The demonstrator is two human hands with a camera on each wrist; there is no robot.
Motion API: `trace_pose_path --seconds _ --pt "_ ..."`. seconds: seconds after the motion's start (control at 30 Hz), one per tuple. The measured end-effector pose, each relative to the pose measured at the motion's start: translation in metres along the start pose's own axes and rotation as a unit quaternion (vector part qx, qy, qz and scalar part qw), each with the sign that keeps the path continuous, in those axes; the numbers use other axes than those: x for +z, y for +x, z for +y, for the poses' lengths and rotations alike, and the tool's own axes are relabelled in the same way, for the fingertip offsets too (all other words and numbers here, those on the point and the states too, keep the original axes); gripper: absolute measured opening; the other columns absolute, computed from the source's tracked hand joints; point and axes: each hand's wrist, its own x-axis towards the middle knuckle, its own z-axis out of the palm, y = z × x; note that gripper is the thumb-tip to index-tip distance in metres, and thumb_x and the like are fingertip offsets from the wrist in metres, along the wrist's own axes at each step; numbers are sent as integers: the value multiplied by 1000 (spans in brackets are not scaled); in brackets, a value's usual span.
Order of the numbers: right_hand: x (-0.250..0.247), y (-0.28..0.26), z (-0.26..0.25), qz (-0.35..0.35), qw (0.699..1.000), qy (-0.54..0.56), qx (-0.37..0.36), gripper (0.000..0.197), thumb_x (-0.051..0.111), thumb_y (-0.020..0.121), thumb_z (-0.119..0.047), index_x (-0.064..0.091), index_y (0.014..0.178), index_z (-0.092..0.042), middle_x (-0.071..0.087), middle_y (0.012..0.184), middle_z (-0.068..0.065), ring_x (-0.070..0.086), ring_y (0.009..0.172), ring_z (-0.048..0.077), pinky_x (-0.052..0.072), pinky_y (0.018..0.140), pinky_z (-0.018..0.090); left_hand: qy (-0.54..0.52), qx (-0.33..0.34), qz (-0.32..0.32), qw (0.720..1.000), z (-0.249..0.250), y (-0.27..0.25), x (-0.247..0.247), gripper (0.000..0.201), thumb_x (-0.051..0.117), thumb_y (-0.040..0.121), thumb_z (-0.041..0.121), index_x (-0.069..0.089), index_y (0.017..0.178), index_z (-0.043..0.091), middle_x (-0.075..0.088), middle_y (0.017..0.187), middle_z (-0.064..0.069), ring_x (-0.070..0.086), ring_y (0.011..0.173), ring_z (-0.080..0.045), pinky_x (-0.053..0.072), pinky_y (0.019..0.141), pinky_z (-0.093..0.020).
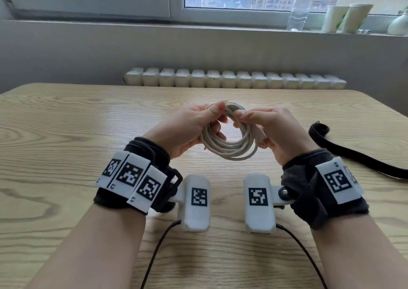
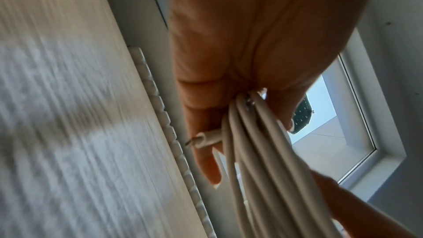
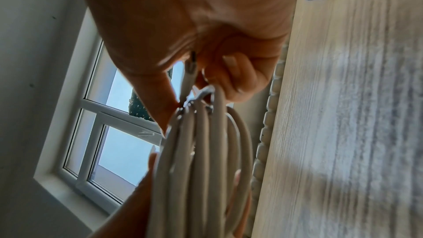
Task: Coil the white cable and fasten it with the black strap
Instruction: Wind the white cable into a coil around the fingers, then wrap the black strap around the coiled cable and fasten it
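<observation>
The white cable (image 1: 229, 149) is wound into a round coil of several loops, held upright above the wooden table (image 1: 88, 123). My left hand (image 1: 194, 125) grips the coil's left side, thumb on top. My right hand (image 1: 265, 127) grips its right side, fingers curled round the loops. In the left wrist view the cable (image 2: 256, 151) runs out of my left hand (image 2: 240, 61), with one plug end (image 2: 203, 139) sticking out. In the right wrist view the cable loops (image 3: 201, 169) hang from my right hand (image 3: 217, 61). The black strap (image 1: 353, 154) lies flat on the table to the right, apart from both hands.
A white radiator (image 1: 234, 80) runs behind the table's far edge. On the windowsill stand a clear bottle (image 1: 298, 12), paper cups (image 1: 346, 18) and a pale vase (image 1: 399, 23). Black wires (image 1: 154, 255) trail from the wrist cameras over the near table.
</observation>
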Motion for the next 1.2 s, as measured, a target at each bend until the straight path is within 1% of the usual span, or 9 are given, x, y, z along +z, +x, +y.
trace_pose_path --seconds 0.17,0.3,0.47,0.6,0.77,0.87,0.97,1.1,1.2 --pt "-4 -1 -2 37 999 30 -11 35 68 80 -41 70 76 -6 49 51 -2 34 47 10 29 44 19 -65 36 37 997 -3 6 13 29 42 97 29 52 85 5 45 55 2 56 48 -9 44 73 -36" --pt "-13 1 0 153 988 26 -8 45 61 82 -53 70 96 -11 66 88 -6 56 69 8 44 53 18 -103 60 101 988 -3 11 11 30 41 98 31 51 86 6 43 55 5 49 45 -6 48 63 -25" --pt "-43 17 24 279 957 36 70 34 67 85 -24 62 118 -14 63 115 4 62 102 17 54 65 24 -129 72 160 976 -10 16 6 29 41 99 30 53 90 5 44 66 0 51 42 -2 46 65 -27" --pt "-52 27 41 281 946 84 140 40 65 83 -11 58 122 -9 62 104 6 65 97 23 56 71 30 -140 67 161 975 -11 16 7 30 41 99 31 54 91 5 44 67 0 51 42 -1 44 65 -26" --pt "-54 33 48 277 947 84 136 30 65 83 -8 60 112 -6 58 93 5 64 97 23 56 83 32 -163 61 158 972 -11 15 4 30 42 98 33 55 90 7 45 69 1 51 43 -1 47 57 -20" --pt "-59 31 47 326 937 65 105 17 64 84 -7 62 101 -10 64 101 7 64 88 17 56 74 27 -169 54 155 972 -11 16 2 32 42 98 35 55 89 7 46 68 1 51 45 -2 47 56 -19" --pt "-71 29 46 377 923 34 66 28 63 84 -11 64 112 -14 64 104 3 63 77 10 56 67 26 -174 51 153 972 -12 16 1 32 42 97 35 55 86 8 48 68 1 52 47 -3 47 55 -20" --pt "-79 35 52 321 935 73 133 36 61 85 -5 60 121 -7 60 102 2 65 99 22 57 77 30 -190 50 149 969 -11 16 1 31 43 97 34 57 88 8 51 71 2 52 55 -4 49 54 -18" --pt "-79 36 55 292 944 63 136 32 60 85 -5 62 117 -5 63 104 8 63 100 21 54 87 31 -180 44 144 972 -11 15 1 33 42 97 35 59 91 8 55 71 3 58 65 -8 51 59 -20"
